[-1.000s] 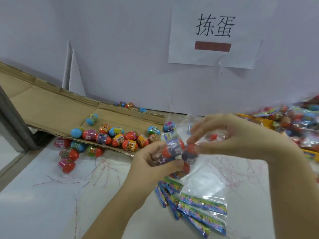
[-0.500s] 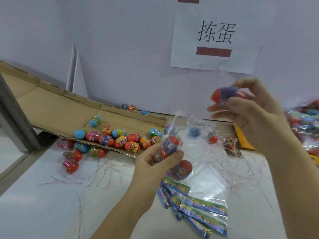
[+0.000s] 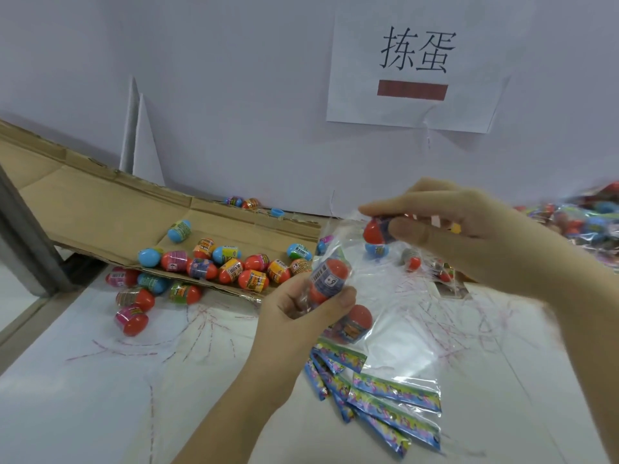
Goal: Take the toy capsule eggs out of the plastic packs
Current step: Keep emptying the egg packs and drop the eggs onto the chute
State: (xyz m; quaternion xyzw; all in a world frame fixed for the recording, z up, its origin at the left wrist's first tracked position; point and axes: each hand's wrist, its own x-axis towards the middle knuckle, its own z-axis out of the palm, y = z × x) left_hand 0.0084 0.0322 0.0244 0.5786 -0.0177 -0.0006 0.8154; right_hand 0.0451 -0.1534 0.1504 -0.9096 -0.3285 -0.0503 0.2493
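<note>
Lying loose on the cardboard [image 3: 100,209] and bench [image 3: 83,380] at left are eggs [image 3: 231,266], while the left hand [image 3: 298,319] curls fingers and thumb round a clear pack [image 3: 388,333] with an egg [image 3: 330,279] inside, and the right hand [image 3: 469,239] pinches a red egg [image 3: 374,232] between thumb and fingertips near that pack's top.

The pinched egg [image 3: 374,231] in the right hand [image 3: 469,239] is red with a dark blue band. The gripped egg [image 3: 330,279] in the left hand [image 3: 294,316] is red with a blue label.

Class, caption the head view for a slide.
Left hand grips the plastic pack; right hand pinches a red capsule egg.
</note>
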